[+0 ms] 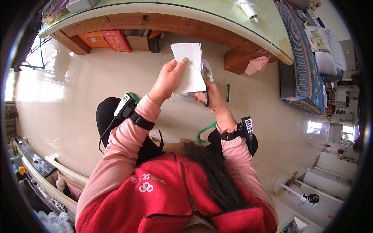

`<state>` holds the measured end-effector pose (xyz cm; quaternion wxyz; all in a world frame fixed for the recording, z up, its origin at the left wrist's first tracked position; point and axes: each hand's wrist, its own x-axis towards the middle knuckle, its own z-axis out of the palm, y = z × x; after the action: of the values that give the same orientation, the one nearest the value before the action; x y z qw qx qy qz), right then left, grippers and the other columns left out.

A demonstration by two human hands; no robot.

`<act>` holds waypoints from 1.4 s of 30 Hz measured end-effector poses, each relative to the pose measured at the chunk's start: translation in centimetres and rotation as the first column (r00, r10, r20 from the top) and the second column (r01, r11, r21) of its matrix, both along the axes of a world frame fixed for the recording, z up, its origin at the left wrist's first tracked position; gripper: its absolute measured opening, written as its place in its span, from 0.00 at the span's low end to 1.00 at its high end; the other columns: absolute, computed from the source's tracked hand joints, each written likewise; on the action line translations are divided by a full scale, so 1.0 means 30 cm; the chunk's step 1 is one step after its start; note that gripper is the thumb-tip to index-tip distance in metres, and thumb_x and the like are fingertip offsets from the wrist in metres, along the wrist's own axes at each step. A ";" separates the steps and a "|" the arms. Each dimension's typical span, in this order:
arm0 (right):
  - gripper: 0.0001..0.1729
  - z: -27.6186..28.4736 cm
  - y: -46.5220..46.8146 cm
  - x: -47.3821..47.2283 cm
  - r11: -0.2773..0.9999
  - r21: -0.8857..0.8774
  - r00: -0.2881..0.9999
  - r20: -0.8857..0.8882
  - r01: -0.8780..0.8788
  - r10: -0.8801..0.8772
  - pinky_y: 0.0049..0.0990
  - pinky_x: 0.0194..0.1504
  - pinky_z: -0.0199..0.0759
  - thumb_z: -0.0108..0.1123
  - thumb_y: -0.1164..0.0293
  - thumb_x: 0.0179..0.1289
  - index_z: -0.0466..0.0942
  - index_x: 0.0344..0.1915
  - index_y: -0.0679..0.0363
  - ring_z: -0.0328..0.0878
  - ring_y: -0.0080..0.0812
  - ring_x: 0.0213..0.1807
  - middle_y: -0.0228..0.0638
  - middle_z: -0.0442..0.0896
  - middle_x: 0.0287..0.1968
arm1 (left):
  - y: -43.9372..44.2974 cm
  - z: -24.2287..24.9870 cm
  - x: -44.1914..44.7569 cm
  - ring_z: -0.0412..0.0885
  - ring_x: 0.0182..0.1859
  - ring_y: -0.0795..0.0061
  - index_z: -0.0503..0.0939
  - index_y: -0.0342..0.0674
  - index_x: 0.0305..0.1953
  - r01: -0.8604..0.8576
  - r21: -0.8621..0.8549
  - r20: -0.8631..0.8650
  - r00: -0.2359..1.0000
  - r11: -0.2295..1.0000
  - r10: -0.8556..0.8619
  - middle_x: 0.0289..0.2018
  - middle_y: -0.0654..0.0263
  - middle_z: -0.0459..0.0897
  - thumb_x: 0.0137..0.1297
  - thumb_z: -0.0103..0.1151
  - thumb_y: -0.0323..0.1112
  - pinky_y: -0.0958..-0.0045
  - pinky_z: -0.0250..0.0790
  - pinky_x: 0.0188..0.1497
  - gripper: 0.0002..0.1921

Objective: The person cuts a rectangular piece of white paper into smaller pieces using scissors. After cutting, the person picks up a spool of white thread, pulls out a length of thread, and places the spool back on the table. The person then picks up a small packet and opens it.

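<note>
My left hand [171, 76] grips a folded stack of white paper [188, 68], its thumb pressed flat on the top face. At the paper's lower right corner, my right hand [215, 97] has its fingers through the dark loop handle [207, 99] of what looks like a pair of scissors. The blades are hidden by the paper and the hand. Below the paper, partly covered by it, is a clear plastic bag [208, 70] with some coloured content that I cannot make out.
Ahead stands a wooden table with a glass-covered top [186, 8], bearing a white thread spool [247, 10]. Boxes [116, 40] sit beneath it. A pink cloth [257, 65] hangs by a wooden block. A green strip [228, 92] lies on the tiled floor. At right is a bed [306, 87].
</note>
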<state>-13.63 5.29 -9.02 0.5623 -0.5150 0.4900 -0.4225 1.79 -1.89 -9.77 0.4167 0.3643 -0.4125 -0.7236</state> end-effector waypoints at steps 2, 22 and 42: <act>0.13 0.000 -0.002 -0.004 0.999 0.030 0.999 0.042 0.010 -0.012 0.20 0.25 0.64 0.59 0.75 0.55 0.73 0.41 0.67 0.69 0.19 0.23 0.29 0.75 0.25 | 0.002 0.000 -0.002 0.75 0.33 0.85 0.74 0.34 0.45 -0.005 -0.022 0.041 0.999 1.000 0.006 0.34 0.70 0.79 0.70 0.46 0.42 0.82 0.69 0.36 0.16; 0.21 -0.028 -0.014 0.008 0.993 -0.086 0.987 -0.127 0.086 -0.096 0.22 0.36 0.70 0.60 0.73 0.54 0.70 0.49 0.67 0.75 0.22 0.34 0.32 0.79 0.34 | 0.015 -0.019 -0.005 0.72 0.34 0.87 0.74 0.34 0.44 -0.019 -0.219 0.191 0.980 0.976 0.062 0.33 0.72 0.78 0.70 0.46 0.41 0.82 0.67 0.35 0.15; 0.15 -0.094 -0.032 0.036 0.964 -0.155 0.953 -0.178 0.218 -0.245 0.24 0.32 0.69 0.60 0.74 0.52 0.74 0.40 0.68 0.76 0.27 0.29 0.38 0.79 0.30 | -0.010 -0.031 -0.037 0.71 0.29 0.83 0.73 0.29 0.37 -0.112 -0.205 0.228 0.961 0.972 0.159 0.25 0.67 0.77 0.68 0.47 0.44 0.76 0.67 0.32 0.19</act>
<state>-12.55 4.32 -11.84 0.4223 -0.5294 0.5707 -0.4645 0.67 -2.20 -10.70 0.4448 0.4361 -0.5016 -0.6003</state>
